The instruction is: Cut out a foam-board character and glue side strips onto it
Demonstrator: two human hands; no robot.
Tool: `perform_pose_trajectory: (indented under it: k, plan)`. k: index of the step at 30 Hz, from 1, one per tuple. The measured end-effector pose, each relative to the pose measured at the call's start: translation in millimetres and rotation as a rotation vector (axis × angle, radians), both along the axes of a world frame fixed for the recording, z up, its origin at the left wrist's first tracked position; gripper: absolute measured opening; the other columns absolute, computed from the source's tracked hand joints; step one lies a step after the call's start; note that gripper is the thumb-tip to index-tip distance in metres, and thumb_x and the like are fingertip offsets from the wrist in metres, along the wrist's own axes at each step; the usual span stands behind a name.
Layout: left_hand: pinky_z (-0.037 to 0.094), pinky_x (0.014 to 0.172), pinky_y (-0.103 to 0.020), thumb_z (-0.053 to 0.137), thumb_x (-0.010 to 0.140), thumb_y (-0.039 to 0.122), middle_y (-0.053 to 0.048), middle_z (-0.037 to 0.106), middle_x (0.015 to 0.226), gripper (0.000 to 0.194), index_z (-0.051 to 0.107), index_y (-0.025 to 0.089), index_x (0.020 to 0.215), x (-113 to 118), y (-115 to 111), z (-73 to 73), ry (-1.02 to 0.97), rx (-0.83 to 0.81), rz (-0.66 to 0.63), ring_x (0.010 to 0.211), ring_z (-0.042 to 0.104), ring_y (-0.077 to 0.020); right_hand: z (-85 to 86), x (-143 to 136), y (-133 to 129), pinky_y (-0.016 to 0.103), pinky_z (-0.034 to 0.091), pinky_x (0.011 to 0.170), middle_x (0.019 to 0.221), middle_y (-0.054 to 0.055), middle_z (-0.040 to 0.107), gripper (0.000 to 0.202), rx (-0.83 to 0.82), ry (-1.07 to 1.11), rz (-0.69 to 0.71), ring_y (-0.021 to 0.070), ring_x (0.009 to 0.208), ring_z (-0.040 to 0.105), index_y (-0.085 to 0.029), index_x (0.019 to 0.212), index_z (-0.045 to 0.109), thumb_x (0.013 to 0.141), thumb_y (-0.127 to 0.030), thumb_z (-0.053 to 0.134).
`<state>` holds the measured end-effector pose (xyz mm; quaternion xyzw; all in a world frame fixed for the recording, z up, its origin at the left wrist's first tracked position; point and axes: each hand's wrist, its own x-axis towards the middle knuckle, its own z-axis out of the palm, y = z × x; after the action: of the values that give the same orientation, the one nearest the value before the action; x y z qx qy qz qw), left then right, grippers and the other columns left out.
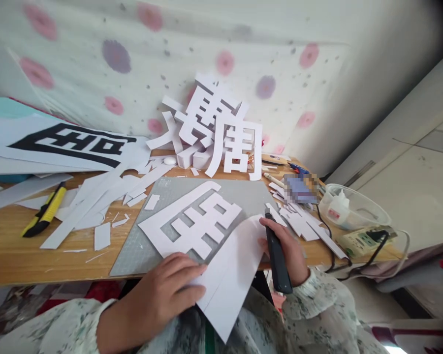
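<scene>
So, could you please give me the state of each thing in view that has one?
Large white sheet, held in the left hand
Long black hand tool, gripped in the right hand
Grey cutting mat, lying flat
White cut-out character on it, lying flat
Yellow-black utility knife, set down, blade position unclear
Frontmost white cut-out character at the back, propped upright
Clear plastic tub, open
</scene>
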<state>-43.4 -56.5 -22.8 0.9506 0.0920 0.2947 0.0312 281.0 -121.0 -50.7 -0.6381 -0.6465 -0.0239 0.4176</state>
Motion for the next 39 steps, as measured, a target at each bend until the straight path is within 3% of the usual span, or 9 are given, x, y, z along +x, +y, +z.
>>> perform_pose_trajectory:
  k: [5, 9, 15, 19, 21, 24, 29, 34, 39]
  plan:
    - [0.049, 0.108, -0.034, 0.051, 0.098, 0.016, -0.003, 0.076, 0.117, 0.020, 0.069, 0.024, 0.099, -12, -3, 10.1, -0.007, 0.093, -0.038, 0.111, 0.065, -0.0179, 5.6, 11, 28, 0.045, 0.059, 0.091, 0.116, 0.011, 0.074, 0.041, -0.086, -0.120, 0.140, 0.0296, 0.105, 0.072, -0.023, 0.128, 0.067, 0.087, -0.033, 0.065]
    - [0.041, 0.116, -0.042, 0.047, 0.098, 0.012, -0.002, 0.074, 0.121, 0.025, 0.068, 0.024, 0.102, -18, 18, 8.2, -0.002, 0.137, 0.005, 0.119, 0.062, -0.0186, 3.5, 12, 22, 0.043, 0.061, 0.084, 0.109, 0.011, 0.076, 0.041, -0.086, -0.121, 0.159, 0.0278, 0.098, 0.073, -0.021, 0.127, 0.067, 0.088, -0.034, 0.065]
    - [0.048, 0.106, -0.049, 0.047, 0.096, 0.011, -0.006, 0.070, 0.129, 0.031, 0.071, 0.027, 0.110, -23, 81, -8.6, 0.077, 0.118, 0.310, 0.121, 0.062, -0.0254, -0.7, 11, -11, 0.042, 0.061, 0.081, 0.108, 0.010, 0.075, 0.040, -0.085, -0.148, 0.090, 0.0277, 0.095, 0.072, -0.021, 0.126, 0.065, 0.089, -0.036, 0.066]
    - [0.055, 0.093, -0.050, 0.047, 0.098, 0.030, -0.011, 0.072, 0.124, 0.029, 0.071, 0.022, 0.111, -20, 110, -11.9, 0.124, -0.036, 0.594, 0.109, 0.067, -0.0301, -2.5, -2, -26, 0.044, 0.060, 0.084, 0.111, 0.010, 0.074, 0.052, -0.074, -0.230, 0.119, 0.0303, 0.101, 0.069, -0.024, 0.132, 0.061, 0.085, -0.043, 0.072]
    - [0.053, 0.097, -0.048, 0.045, 0.100, 0.035, -0.011, 0.072, 0.123, 0.033, 0.070, 0.020, 0.114, -16, 103, -8.3, 0.097, -0.071, 0.613, 0.111, 0.066, -0.0292, -5.0, -9, -29, 0.046, 0.060, 0.086, 0.115, 0.011, 0.074, 0.058, -0.062, -0.257, 0.111, 0.0321, 0.105, 0.068, -0.025, 0.135, 0.059, 0.083, -0.047, 0.074]
    - [0.050, 0.104, -0.048, 0.047, 0.100, 0.040, -0.011, 0.070, 0.127, 0.037, 0.067, 0.017, 0.121, -4, 69, -3.2, 0.120, -0.078, 0.446, 0.117, 0.063, -0.0281, -10.6, -22, -31, 0.048, 0.060, 0.083, 0.115, 0.012, 0.073, 0.060, -0.041, -0.269, 0.058, 0.0335, 0.104, 0.066, -0.023, 0.135, 0.058, 0.084, -0.050, 0.072]
    - [0.046, 0.110, -0.050, 0.063, 0.093, 0.033, -0.015, 0.063, 0.138, 0.042, 0.062, 0.011, 0.128, 11, 20, -11.0, 0.223, -0.042, 0.370, 0.131, 0.055, -0.0327, -5.7, -33, -32, 0.046, 0.059, 0.081, 0.109, 0.013, 0.074, 0.058, -0.043, -0.202, 0.032, 0.0332, 0.100, 0.067, -0.023, 0.133, 0.061, 0.083, -0.049, 0.074]
    - [0.044, 0.113, -0.051, 0.073, 0.085, 0.038, -0.017, 0.059, 0.143, 0.054, 0.059, 0.011, 0.131, 6, 15, -18.7, 0.227, -0.031, 0.379, 0.136, 0.050, -0.0343, 31.8, -20, -26, 0.034, 0.057, 0.064, 0.089, 0.008, 0.076, 0.052, -0.069, 0.332, 0.127, 0.0231, 0.075, 0.070, -0.025, 0.137, 0.061, 0.092, -0.052, 0.062]
    - [0.044, 0.112, -0.053, 0.077, 0.081, 0.037, -0.018, 0.057, 0.145, 0.061, 0.057, 0.010, 0.133, 4, 15, -20.6, 0.271, 0.014, 0.374, 0.136, 0.050, -0.0371, 53.6, -36, 12, 0.030, 0.050, 0.054, 0.067, 0.005, 0.071, 0.046, -0.219, 0.721, 0.307, 0.0176, 0.059, 0.062, -0.020, 0.113, 0.075, 0.087, -0.057, 0.066]
